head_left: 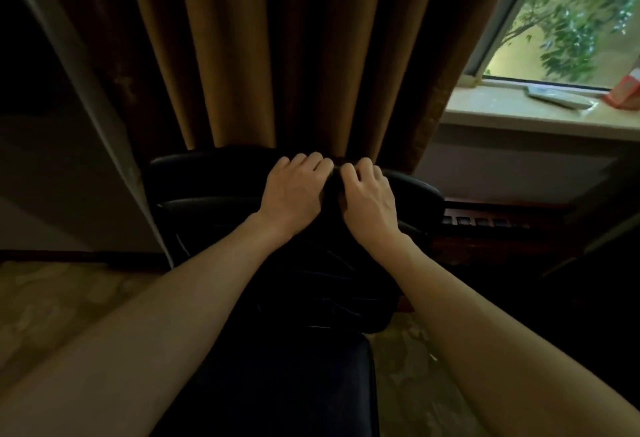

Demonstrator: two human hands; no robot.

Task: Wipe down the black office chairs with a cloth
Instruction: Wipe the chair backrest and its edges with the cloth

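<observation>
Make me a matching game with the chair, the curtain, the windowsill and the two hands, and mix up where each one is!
Things:
1. black office chair
2. curtain
3. windowsill
4. left hand and right hand

Places:
A. hanging behind the chair
B. at the upper right, under the window, with a pale flat object lying on it
C. side by side on the top of the chair's backrest, fingers curled
D. in the middle of the picture, in front of the curtain

Pairs: 1-D, 2-A, 3-B, 4-C
</observation>
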